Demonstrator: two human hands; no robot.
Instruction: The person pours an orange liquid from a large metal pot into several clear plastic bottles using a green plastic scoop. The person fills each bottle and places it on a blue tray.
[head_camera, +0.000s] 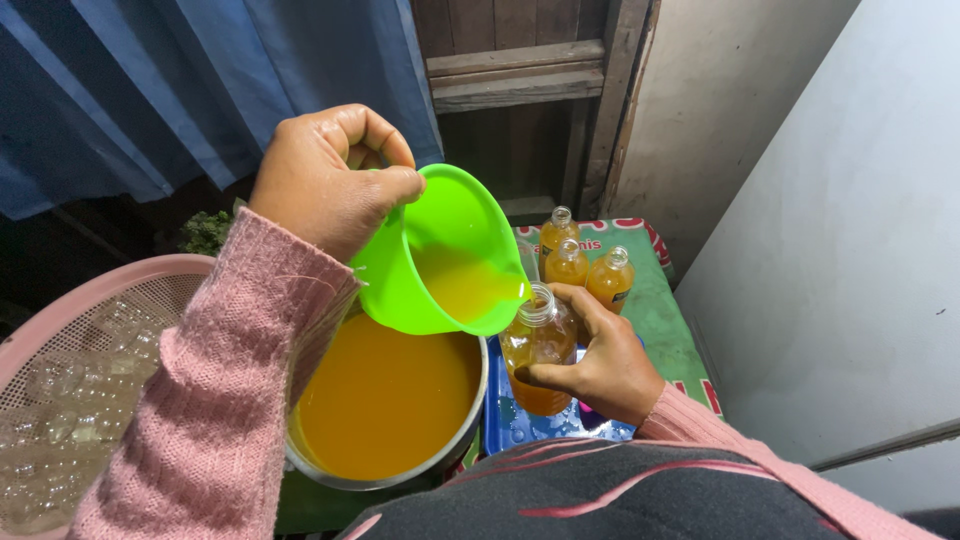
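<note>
I am tipping the green jug (440, 255), gripped by its handle in my left hand (325, 180), slowly over the bottle (538, 345) my right hand (600, 365) is clasping beside the metal pot (400, 400), keeping the spout at its mouth.

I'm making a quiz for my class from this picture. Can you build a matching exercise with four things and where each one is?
Things:
1. green jug
2. metal pot
3. pink basket
4. three filled bottles

Places or states:
A. full of orange liquid
B. holding empty clear bottles
C. tilted in the left hand
D. standing behind the right hand

Pairs: 1-C, 2-A, 3-B, 4-D
</note>
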